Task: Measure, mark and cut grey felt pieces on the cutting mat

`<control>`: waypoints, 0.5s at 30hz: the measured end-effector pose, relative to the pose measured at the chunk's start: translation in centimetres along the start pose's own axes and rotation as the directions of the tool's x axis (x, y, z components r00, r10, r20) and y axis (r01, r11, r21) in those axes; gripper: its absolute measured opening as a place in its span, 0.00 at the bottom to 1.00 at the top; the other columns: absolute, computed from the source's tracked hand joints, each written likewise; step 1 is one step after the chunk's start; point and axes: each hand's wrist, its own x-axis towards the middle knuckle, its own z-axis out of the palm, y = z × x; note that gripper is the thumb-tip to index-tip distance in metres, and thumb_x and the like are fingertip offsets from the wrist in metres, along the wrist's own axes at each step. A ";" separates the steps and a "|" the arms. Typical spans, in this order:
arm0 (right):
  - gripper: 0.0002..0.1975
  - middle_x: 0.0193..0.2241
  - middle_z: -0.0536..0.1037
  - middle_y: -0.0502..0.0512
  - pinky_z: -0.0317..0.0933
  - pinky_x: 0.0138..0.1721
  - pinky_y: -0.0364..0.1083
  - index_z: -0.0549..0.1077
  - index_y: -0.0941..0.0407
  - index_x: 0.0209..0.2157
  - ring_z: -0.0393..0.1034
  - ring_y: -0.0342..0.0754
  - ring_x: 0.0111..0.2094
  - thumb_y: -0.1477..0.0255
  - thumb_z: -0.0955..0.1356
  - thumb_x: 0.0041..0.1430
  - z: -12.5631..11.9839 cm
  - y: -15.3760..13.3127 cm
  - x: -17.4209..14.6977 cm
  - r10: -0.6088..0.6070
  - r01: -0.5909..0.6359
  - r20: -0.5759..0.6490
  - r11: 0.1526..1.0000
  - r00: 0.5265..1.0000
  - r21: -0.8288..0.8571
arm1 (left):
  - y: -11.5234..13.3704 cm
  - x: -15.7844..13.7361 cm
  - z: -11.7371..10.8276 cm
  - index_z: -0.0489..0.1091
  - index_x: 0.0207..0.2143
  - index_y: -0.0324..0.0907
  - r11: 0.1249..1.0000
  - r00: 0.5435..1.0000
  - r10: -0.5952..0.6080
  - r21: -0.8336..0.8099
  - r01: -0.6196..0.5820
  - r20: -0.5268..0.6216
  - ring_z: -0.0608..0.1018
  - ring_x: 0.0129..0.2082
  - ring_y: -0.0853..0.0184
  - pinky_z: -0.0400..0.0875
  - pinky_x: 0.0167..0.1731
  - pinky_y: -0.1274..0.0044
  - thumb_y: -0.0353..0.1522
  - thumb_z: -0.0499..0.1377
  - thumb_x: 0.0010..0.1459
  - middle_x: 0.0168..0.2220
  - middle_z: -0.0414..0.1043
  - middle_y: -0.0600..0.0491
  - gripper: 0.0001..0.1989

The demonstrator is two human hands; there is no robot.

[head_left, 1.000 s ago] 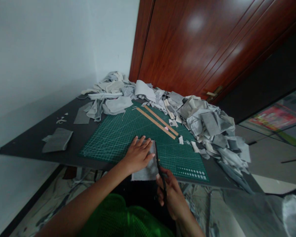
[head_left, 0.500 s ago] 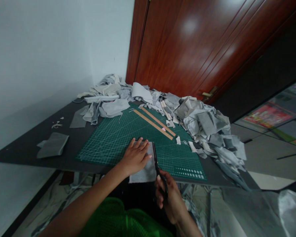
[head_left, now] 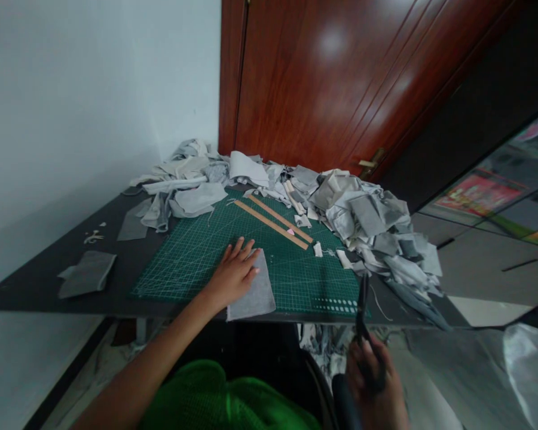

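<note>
Partly covered: cloth [head_left: 260, 292], by left hand [head_left: 233, 276]; scissors [head_left: 363, 325], at handles, by right hand [head_left: 387, 397] | Left: palm down, fingers spread | Right: clasping scissors, blades forward | Cloth: on mat [head_left: 192, 263], near front edge of bench [head_left: 36, 280]

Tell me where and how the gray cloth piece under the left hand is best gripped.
Probably by pinching the gray cloth piece at its near right corner, coming in from the right. It looks thin and lies flat, so an edge pinch seems to suit it; the left hand covers its far left part, while that corner is uncovered.
</note>
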 end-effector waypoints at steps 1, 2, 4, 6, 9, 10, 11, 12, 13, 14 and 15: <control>0.32 0.21 0.68 0.40 0.47 0.12 0.35 0.67 0.49 0.44 0.55 0.36 0.13 0.57 0.81 0.40 0.1 0.7 -0.8 0.036 -0.035 0.039 0.999 0.999 -0.013 | -0.1 0.0 -0.2 0.64 0.64 0.43 0.998 0.999 0.054 -0.023 -0.054 0.007 0.48 0.73 0.50 0.49 0.68 0.53 0.33 0.52 0.68 0.71 0.54 0.46 0.23; 0.33 0.22 0.69 0.40 0.44 0.12 0.34 0.67 0.49 0.48 0.54 0.36 0.13 0.56 0.80 0.43 0.3 1.5 -1.6 0.071 -0.068 0.086 0.997 0.994 -0.040 | -0.1 0.0 -0.4 0.66 0.62 0.45 0.991 0.992 0.123 -0.050 -0.122 0.024 0.50 0.72 0.52 0.49 0.68 0.55 0.31 0.53 0.67 0.70 0.56 0.48 0.21; 0.32 0.22 0.68 0.40 0.41 0.13 0.35 0.67 0.49 0.50 0.50 0.34 0.13 0.56 0.79 0.48 1.0 3.4 -3.3 0.181 -0.165 0.169 0.981 0.969 -0.100 | -0.1 0.0 -0.9 0.70 0.58 0.49 0.963 0.963 0.259 -0.104 -0.250 0.078 0.57 0.70 0.57 0.49 0.69 0.59 0.31 0.55 0.66 0.66 0.63 0.52 0.19; 0.30 0.20 0.67 0.41 0.42 0.15 0.36 0.70 0.52 0.48 0.48 0.34 0.14 0.53 0.78 0.48 1.9 4.9 -4.8 0.207 -0.179 0.299 0.977 0.931 -0.120 | -0.1 0.1 -1.3 0.71 0.56 0.50 0.947 0.944 0.309 -0.124 -0.295 0.116 0.63 0.67 0.59 0.51 0.69 0.61 0.32 0.58 0.65 0.62 0.68 0.53 0.17; 0.31 0.19 0.65 0.41 0.43 0.18 0.37 0.71 0.55 0.44 0.48 0.34 0.15 0.52 0.79 0.46 2.9 6.1 -5.8 0.234 -0.179 0.405 0.969 0.884 -0.170 | 0.2 0.2 -1.6 0.71 0.57 0.48 0.981 0.979 0.194 -0.043 -0.192 0.060 0.66 0.64 0.57 0.56 0.66 0.61 0.35 0.59 0.65 0.60 0.69 0.50 0.18; 0.31 0.19 0.65 0.41 0.44 0.18 0.37 0.71 0.55 0.44 0.49 0.34 0.15 0.52 0.79 0.46 3.1 6.1 -5.9 0.265 -0.201 0.400 0.960 0.877 -0.195 | 0.4 0.2 -1.6 0.71 0.57 0.47 0.991 0.991 0.135 -0.003 -0.134 0.025 0.66 0.64 0.55 0.58 0.65 0.60 0.36 0.58 0.66 0.60 0.69 0.49 0.18; 0.31 0.20 0.66 0.41 0.44 0.17 0.37 0.70 0.55 0.45 0.49 0.33 0.15 0.52 0.78 0.47 3.2 6.1 -5.7 0.304 -0.235 0.381 0.947 0.873 -0.219 | 0.6 0.2 -1.6 0.72 0.56 0.46 0.997 0.997 0.073 0.035 -0.073 -0.007 0.66 0.63 0.54 0.60 0.63 0.59 0.37 0.57 0.67 0.59 0.70 0.48 0.17; 0.31 0.20 0.66 0.41 0.44 0.16 0.36 0.69 0.54 0.46 0.50 0.34 0.14 0.52 0.78 0.47 3.4 5.9 -5.4 0.347 -0.274 0.357 0.931 0.867 -0.239 | 0.8 0.2 -1.6 0.73 0.55 0.45 0.998 0.999 0.009 0.070 -0.007 -0.035 0.68 0.61 0.52 0.62 0.61 0.58 0.38 0.56 0.68 0.57 0.71 0.46 0.16; 0.32 0.20 0.66 0.40 0.44 0.15 0.36 0.68 0.53 0.47 0.50 0.34 0.13 0.51 0.78 0.48 3.4 5.7 -5.0 0.381 -0.308 0.331 0.917 0.863 -0.253 | 1.0 0.2 -1.7 0.74 0.53 0.44 0.993 0.997 -0.052 0.099 0.057 -0.058 0.69 0.59 0.50 0.64 0.58 0.57 0.40 0.55 0.68 0.56 0.71 0.45 0.16; 0.32 0.20 0.66 0.39 0.44 0.13 0.36 0.67 0.53 0.48 0.51 0.35 0.12 0.50 0.77 0.49 3.5 5.4 -4.5 0.395 -0.323 0.311 0.910 0.864 -0.258 | 1.2 0.2 -1.7 0.75 0.51 0.42 0.987 0.992 -0.103 0.119 0.112 -0.080 0.70 0.57 0.49 0.66 0.55 0.56 0.41 0.54 0.69 0.54 0.71 0.43 0.17; 0.32 0.19 0.65 0.39 0.44 0.12 0.36 0.66 0.52 0.48 0.51 0.35 0.12 0.49 0.76 0.50 3.5 5.2 -3.9 0.385 -0.317 0.297 0.914 0.874 -0.252 | 1.3 0.2 -1.9 0.75 0.50 0.41 0.981 0.986 -0.134 0.130 0.147 -0.101 0.71 0.55 0.47 0.67 0.52 0.55 0.42 0.53 0.69 0.54 0.71 0.41 0.18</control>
